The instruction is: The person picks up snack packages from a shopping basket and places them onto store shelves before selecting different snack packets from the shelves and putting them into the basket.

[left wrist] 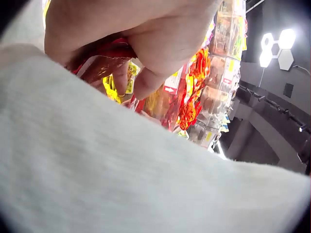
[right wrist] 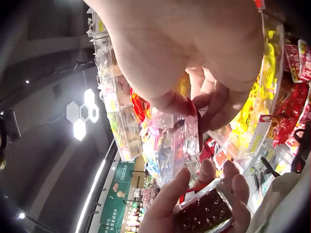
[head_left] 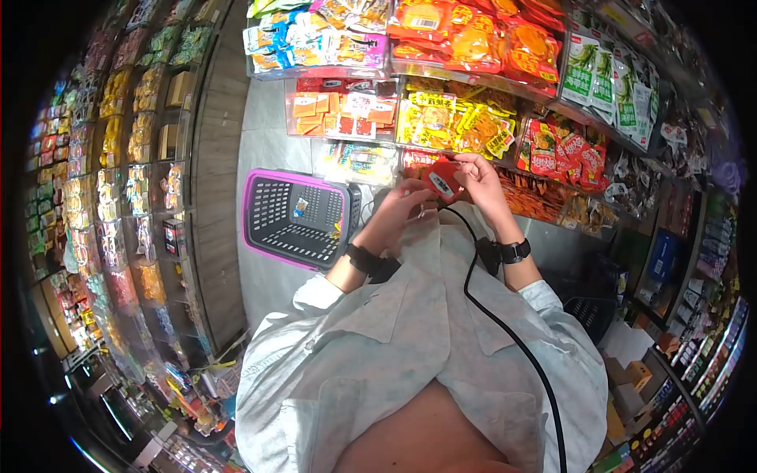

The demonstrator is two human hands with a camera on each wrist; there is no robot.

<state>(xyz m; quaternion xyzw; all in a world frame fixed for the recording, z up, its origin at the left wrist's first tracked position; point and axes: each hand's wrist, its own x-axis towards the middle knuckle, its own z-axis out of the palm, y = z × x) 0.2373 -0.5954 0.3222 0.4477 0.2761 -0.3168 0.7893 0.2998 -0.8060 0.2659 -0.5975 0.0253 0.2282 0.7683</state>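
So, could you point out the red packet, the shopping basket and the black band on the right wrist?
Red packet point(head_left: 443, 184): head view, its pale label.
Shopping basket point(head_left: 247, 209): head view, purple rim.
Black band point(head_left: 516, 252): head view, its middle.

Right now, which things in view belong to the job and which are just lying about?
Job: red packet, held by left hand and right hand; probably purple-rimmed basket.
Just about: yellow snack packets, green-and-white packets.
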